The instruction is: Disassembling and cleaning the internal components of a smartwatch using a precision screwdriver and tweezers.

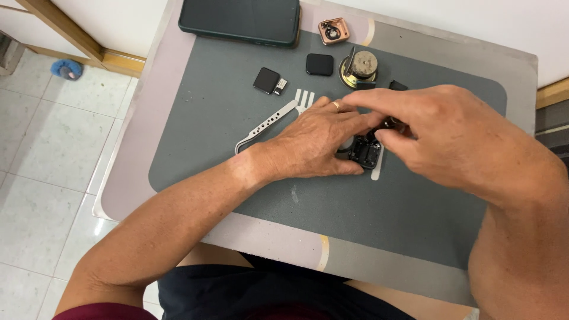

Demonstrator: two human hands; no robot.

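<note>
**Both hands closed in on the small black case at mat centre**

While my right hand [450,133] reaches in from the right with thumb and forefinger pinched narrow on a small dark part [394,124], I cannot tell exactly what that part is, since the fingers hide most of it. It sits just above and to the right of the small black case [365,153], touching or nearly touching its upper edge. My left hand [311,145] lies flat on the case's left side, fingertips pressed against it to steady it rather than wrapped around it. So the case lies between my hands, the left one nearer and lower.

Under the case a white pry tool [377,170] pokes out toward me. Left of my left hand, steel tweezers [267,126] slant up toward a white forked tool [304,99]. Farther away on the grey mat [237,172] lie two black square screens [266,80], a round speaker [359,68], a copper-coloured case [333,30] and a dark phone [240,19].
</note>
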